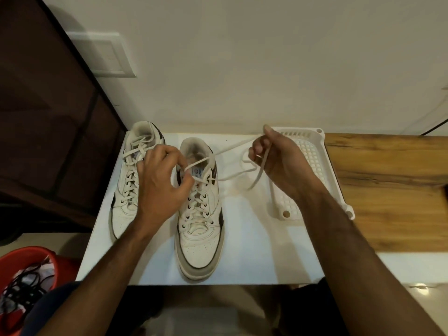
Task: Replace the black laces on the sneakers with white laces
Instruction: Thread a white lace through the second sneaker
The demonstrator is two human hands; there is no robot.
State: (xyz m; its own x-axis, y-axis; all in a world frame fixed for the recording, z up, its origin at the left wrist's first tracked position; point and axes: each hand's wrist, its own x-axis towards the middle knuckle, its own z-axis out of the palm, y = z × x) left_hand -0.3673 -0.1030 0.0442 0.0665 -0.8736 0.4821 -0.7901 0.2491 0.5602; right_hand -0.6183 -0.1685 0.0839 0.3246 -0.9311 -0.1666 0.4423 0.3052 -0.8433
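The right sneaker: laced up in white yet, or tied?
Laced, not tied. White lace fills the right sneaker eyelets; its loose ends run to the left hand and right hand.

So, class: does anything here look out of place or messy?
Only the black laces, tangled in the red bucket low on the left. Both sneakers stand upright and laced white; the hands hold the loose white lace ends.

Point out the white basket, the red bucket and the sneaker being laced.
white basket [312,151]: head view, on its gridded floor.
red bucket [36,257]: head view, on its near rim.
sneaker being laced [198,248]: head view, on its toe box.
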